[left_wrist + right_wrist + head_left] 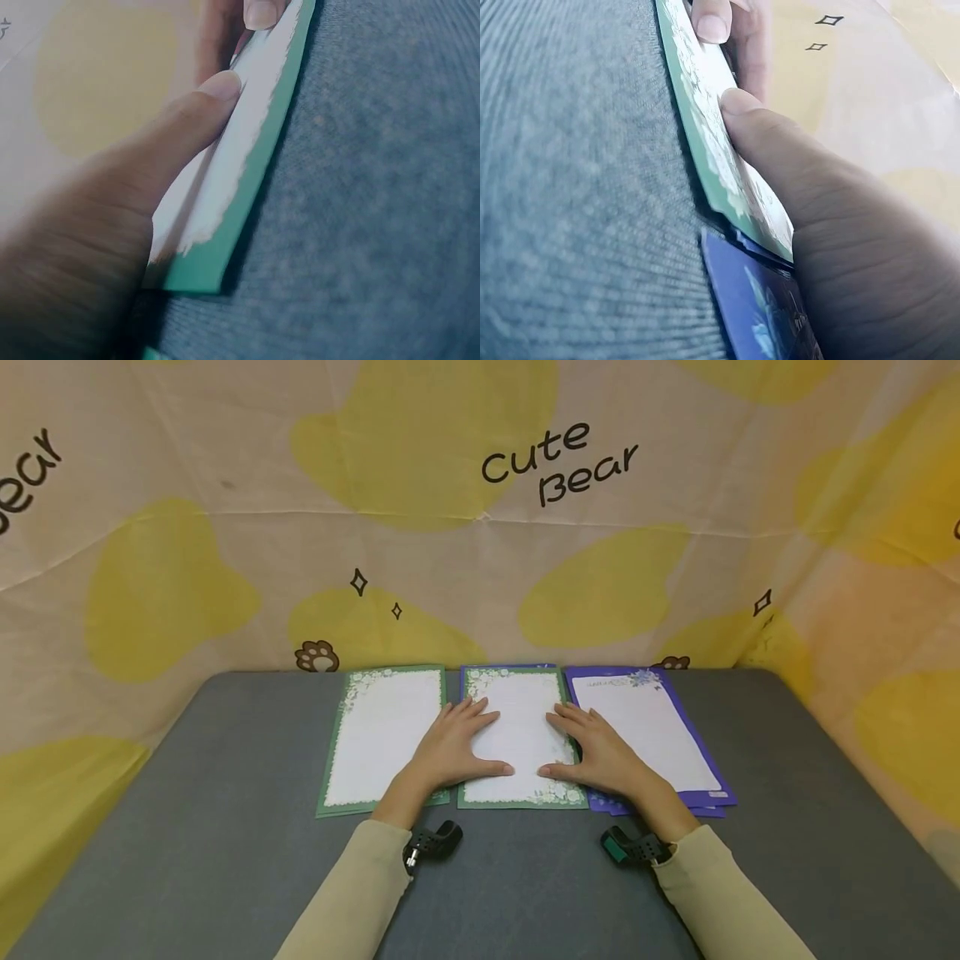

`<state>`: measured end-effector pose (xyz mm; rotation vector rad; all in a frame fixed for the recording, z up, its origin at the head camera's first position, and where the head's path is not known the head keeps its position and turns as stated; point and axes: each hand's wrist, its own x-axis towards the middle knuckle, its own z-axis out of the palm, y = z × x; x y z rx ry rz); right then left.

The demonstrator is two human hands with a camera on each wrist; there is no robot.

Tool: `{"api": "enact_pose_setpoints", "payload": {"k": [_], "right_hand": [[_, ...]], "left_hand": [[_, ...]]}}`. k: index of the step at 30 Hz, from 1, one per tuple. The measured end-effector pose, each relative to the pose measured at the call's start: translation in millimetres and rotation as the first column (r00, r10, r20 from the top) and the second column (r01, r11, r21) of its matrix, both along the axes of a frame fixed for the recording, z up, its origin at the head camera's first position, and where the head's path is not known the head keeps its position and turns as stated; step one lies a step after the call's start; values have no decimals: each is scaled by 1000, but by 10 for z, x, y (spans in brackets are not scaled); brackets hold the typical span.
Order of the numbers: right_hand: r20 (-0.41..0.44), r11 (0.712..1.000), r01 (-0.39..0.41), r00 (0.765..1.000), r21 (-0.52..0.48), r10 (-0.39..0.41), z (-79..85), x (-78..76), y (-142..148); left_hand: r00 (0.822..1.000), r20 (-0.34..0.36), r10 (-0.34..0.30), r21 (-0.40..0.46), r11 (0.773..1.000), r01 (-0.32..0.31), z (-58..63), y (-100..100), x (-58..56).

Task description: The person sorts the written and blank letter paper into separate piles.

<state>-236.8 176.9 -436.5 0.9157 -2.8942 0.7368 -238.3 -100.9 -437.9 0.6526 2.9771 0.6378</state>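
Observation:
Three groups of bordered paper sheets lie side by side on the grey table. My left hand (456, 745) rests on the left part of the middle green-bordered sheet (517, 727), fingers spread and thumb pointing inward. From the other side my right hand (592, 747) lies over its right edge, fingers spread too. The two thumbs face each other near the sheet's lower half, a small gap between them. In the left wrist view the left thumb (202, 112) touches the white paper (225, 172). The right wrist view has the right thumb (757, 124) at the flowery border (716, 142).
A green-bordered sheet (382, 735) lies left of the middle one. On the right, overlapping purple-bordered sheets (648, 727) reach under my right forearm. A purple edge (555, 666) shows behind the middle sheet. The grey table (225, 827) ends at a patterned cloth (420, 552).

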Motion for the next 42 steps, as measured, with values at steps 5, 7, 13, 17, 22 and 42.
{"api": "enact_pose_setpoints", "payload": {"k": [5, 7, 13, 17, 22, 42], "right_hand": [[7, 1000, 4, 1000, 23, -4, 7, -15, -23], [7, 1000, 4, 1000, 29, -4, 9, -22, -31], [-17, 1000, 16, 1000, 22, -16, 10, -27, -42], [-58, 999, 36, 998, -19, -37, 13, -17, -40], [-67, 996, 63, 996, -67, -67, 5, 2, -37], [45, 832, 384, 915, -400, -400, 25, 18, -79]], "left_hand": [[1000, -15, 2, -20, 1000, -3, 4, -6, -1], [1000, -14, 7, -19, 1000, -7, 12, -8, 2], [1000, -11, 25, 16, 1000, -25, 33, -2, 2], [999, -35, 39, 75, 996, -37, 42, 14, -9], [995, -71, 63, 116, 992, -55, 49, 36, 0], [978, -114, 174, 308, 942, -132, 35, 58, 77]]}}
